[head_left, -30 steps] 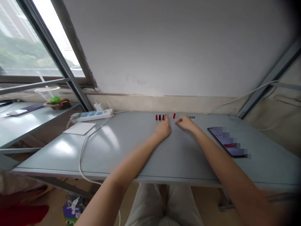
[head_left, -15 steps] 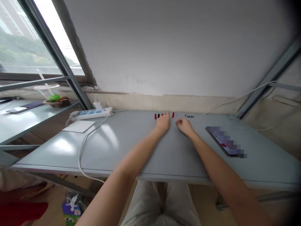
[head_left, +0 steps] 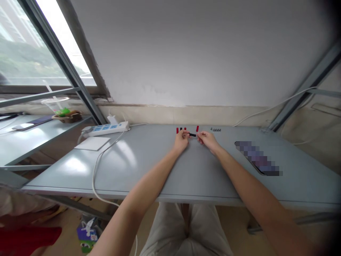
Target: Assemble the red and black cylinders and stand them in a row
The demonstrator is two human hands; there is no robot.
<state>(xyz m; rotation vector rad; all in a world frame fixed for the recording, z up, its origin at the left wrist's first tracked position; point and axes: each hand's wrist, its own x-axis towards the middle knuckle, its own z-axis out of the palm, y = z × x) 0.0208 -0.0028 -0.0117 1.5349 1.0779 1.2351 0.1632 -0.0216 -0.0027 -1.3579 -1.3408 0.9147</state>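
Observation:
My left hand (head_left: 181,138) is closed in a pinch on the left end of a small black cylinder (head_left: 192,134), held sideways just above the desk. My right hand (head_left: 209,139) meets its other end with fingers pinched together. Whatever those fingers grip is too small to make out. Behind my left hand stand a red cylinder (head_left: 177,130), a black one (head_left: 181,128) and another red one (head_left: 185,129), close together. One more red cylinder (head_left: 197,128) is between and beyond my hands. Several small dark pieces (head_left: 217,130) form a row beyond my right hand.
A phone (head_left: 257,158) lies on the grey desk (head_left: 202,177) to the right. At the left are a white power strip (head_left: 108,129), a flat white square (head_left: 93,143) and a cable (head_left: 94,170) hanging over the front edge. The wall (head_left: 186,71) borders the back.
My left hand has drawn back from the row of cylinders with a black one in its fingers. My right hand has shifted slightly left, and the two hands now meet at the cylinder.

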